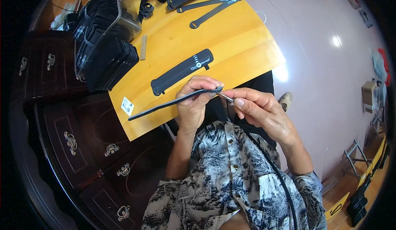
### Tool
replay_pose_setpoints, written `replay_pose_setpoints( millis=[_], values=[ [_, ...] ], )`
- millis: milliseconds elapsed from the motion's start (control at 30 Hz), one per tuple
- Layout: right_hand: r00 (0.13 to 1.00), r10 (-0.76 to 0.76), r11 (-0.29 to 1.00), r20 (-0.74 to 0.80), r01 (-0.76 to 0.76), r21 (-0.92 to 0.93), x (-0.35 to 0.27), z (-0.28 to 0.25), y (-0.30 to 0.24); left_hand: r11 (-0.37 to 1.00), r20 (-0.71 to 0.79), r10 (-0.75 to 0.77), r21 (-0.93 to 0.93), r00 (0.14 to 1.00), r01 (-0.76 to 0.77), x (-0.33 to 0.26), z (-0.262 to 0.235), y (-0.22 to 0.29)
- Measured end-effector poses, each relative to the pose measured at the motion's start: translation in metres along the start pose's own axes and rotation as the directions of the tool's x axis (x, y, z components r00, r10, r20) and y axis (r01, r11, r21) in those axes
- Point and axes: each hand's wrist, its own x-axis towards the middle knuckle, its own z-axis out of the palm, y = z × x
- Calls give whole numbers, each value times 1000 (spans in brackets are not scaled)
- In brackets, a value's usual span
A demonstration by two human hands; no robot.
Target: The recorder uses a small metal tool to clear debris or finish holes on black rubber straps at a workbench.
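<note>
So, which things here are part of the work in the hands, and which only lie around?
In hand:
- long black strap, pinched at its end by the left hand
- small metal piece, held to that end by the right hand

Lying about:
- wide black strap on the yellow board
- stacks of black straps
- thin straps at the far edge
- dark wooden cabinet

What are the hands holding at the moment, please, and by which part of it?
The left hand pinches a long thin black strap near its right end; the right hand grips a small metal piece at that same end.
</note>
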Motion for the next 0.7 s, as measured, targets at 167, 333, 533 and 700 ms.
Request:
replay_pose_setpoints(
  millis=[167,333,533,700],
  values=[
    [1000,-12,1000,-20,12,-22,0,1,1,1000,14,-4,-14,1000,4,0,-2,-2],
    [1000,19,999,-20,-18,28,1,0,3,1000,20,-11,18,1000,10,0,-3,-2],
    [999,32,999,-24,-33,-29,1,-2,0,974,54,42,220,998,-53,3,-5,2],
    [999,10,988,-32,-15,-155,0,-4,-4,920,113,106,367,988,-141,5,-5,7]
  ],
)
